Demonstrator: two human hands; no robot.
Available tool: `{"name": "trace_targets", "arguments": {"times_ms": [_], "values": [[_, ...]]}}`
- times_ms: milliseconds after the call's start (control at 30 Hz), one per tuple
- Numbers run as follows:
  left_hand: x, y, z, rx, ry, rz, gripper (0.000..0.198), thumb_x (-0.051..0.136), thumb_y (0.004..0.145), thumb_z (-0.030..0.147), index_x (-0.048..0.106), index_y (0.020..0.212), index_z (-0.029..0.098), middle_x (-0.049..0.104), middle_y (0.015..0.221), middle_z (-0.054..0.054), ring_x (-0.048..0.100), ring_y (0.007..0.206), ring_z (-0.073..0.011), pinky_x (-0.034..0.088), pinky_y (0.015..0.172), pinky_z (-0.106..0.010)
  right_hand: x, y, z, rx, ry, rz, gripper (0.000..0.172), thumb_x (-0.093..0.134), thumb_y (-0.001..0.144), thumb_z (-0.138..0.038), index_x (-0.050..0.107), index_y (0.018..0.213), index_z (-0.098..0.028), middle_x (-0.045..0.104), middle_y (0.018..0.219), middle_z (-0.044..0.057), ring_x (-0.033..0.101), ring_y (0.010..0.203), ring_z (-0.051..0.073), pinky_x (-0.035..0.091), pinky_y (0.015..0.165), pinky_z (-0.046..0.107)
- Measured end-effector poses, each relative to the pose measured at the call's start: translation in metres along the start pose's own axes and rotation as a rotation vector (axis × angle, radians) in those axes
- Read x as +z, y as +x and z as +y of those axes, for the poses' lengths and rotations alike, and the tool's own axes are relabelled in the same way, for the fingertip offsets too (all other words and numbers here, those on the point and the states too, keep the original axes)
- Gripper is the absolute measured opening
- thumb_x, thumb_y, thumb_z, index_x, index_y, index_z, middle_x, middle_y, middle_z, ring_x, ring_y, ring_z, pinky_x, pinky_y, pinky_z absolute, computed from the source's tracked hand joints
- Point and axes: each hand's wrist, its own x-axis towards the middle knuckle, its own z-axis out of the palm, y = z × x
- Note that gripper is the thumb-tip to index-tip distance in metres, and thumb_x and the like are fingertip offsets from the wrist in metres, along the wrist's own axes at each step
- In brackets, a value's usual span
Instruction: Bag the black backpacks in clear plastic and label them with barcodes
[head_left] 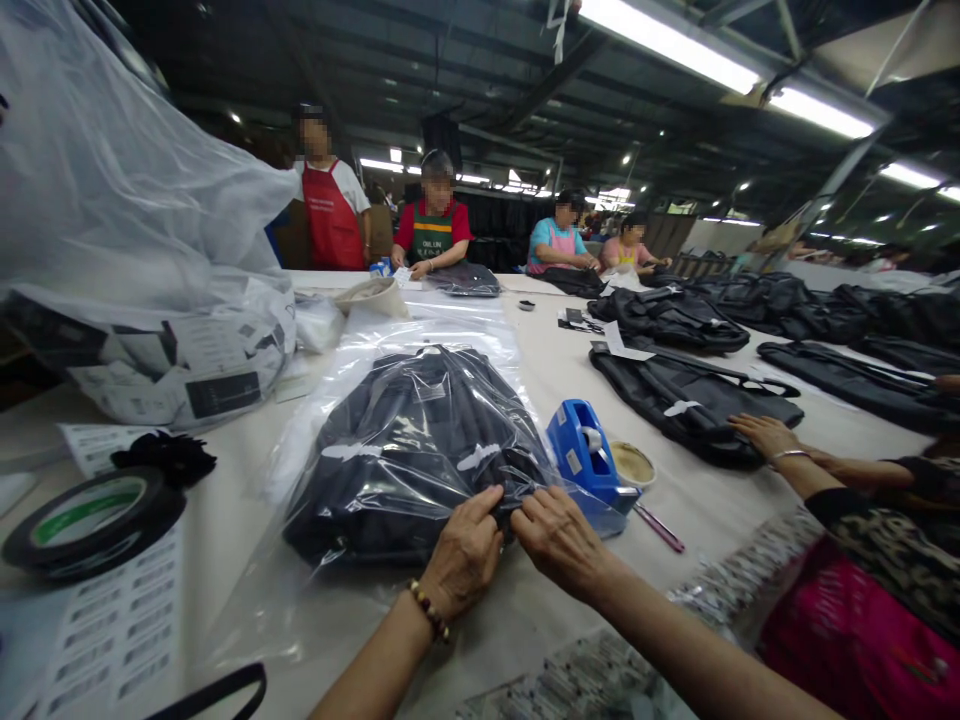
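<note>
Pinching a clear plastic bag (300,592) with left hand (466,552) and right hand (559,538), both curled tight on it just below frame centre, by a black backpack (409,480) inside it, mid-frame (just beside a blue tape dispenser (574,440)); well apart from a black tape roll (154,538) at lower left.

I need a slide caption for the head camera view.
Left hand and right hand grip clear plastic over a black bag, beside a blue tape dispenser.
</note>
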Motion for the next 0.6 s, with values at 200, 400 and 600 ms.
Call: {"name": "trace_targets", "arguments": {"times_ms": [200, 400, 600], "values": [[0.008, -0.001, 0.003, -0.033, 0.068, 0.117, 0.018, 0.042, 0.083, 0.01, 0.058, 0.074, 0.013, 0.065, 0.106, -0.016, 0.062, 0.1, -0.0235, 0.057, 0.082, -0.036, 0.008, -0.002, -0.005, 0.072, -0.009, 0.039, 0.02, 0.049, 0.078, -0.006, 0.047, 0.065, -0.02, 0.051, 0.06, 0.0, 0.044, 0.059, 0.017, 0.028, 0.063, 0.031], [0.016, -0.002, 0.004, -0.054, 0.1, 0.157, 0.022, 0.039, 0.083, 0.007, 0.058, 0.074, 0.014, 0.066, 0.104, -0.014, 0.063, 0.098, -0.0223, 0.057, 0.08, -0.036, 0.014, -0.006, -0.011, 0.127, -0.037, 0.034, 0.02, 0.045, 0.082, -0.007, 0.045, 0.067, -0.02, 0.051, 0.058, 0.0, 0.043, 0.054, 0.017, 0.023, 0.057, 0.031], [0.017, -0.001, 0.003, -0.013, 0.104, 0.162, 0.025, 0.036, 0.085, 0.007, 0.06, 0.081, 0.011, 0.067, 0.101, -0.015, 0.062, 0.097, -0.0218, 0.057, 0.08, -0.035, 0.005, 0.004, -0.005, 0.162, -0.097, 0.004, 0.009, 0.048, 0.083, -0.011, 0.05, 0.077, -0.017, 0.052, 0.06, 0.002, 0.045, 0.054, 0.018, 0.021, 0.056, 0.032]]}}
